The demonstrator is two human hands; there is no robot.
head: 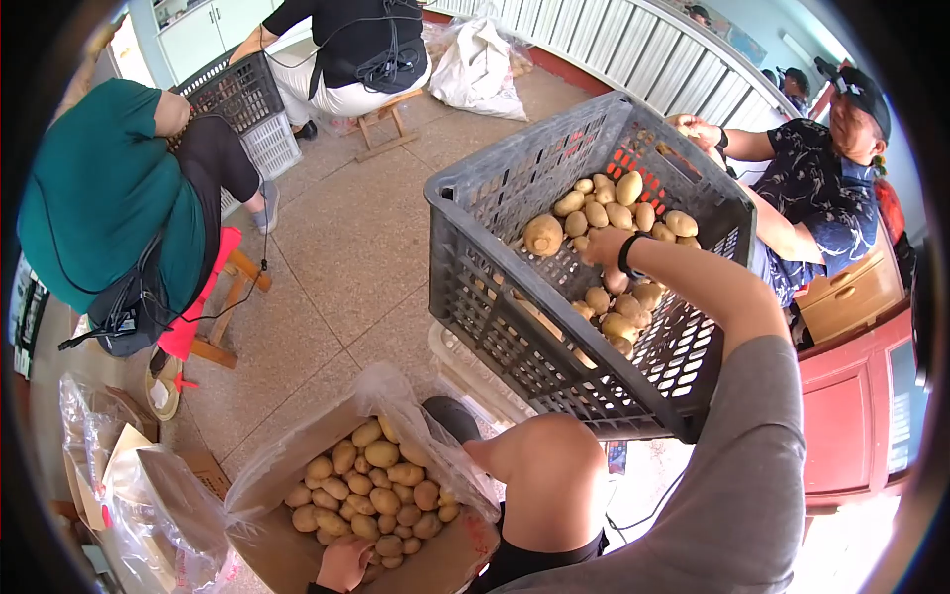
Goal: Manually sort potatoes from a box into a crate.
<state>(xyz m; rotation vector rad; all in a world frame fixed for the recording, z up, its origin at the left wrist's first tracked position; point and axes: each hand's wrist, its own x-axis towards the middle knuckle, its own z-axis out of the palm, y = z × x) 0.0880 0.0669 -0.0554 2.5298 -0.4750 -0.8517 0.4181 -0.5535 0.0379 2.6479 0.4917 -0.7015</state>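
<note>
My right hand (pixel 605 249), with a black band at the wrist, reaches down into a large dark plastic crate (pixel 512 297). Its fingers are among loose potatoes (pixel 620 215), beside one large round potato (pixel 542 236); a reddish potato (pixel 615 281) lies just below the hand. The fingertips are hidden, so a grip cannot be made out. Lower down, my left hand (pixel 345 562) rests at the near side of a cardboard box (pixel 438 553) lined with clear plastic. It touches the heap of potatoes (pixel 375 475) there, its fingers curled and partly out of sight.
The crate stands on a pale plastic crate (pixel 475 371) by my knee. Opened cardboard with plastic film (pixel 148 505) lies at left. A person in green (pixel 126 193) and one in black (pixel 349 52) sit near another crate (pixel 237 93). Another person (pixel 824 178) sits across the crate.
</note>
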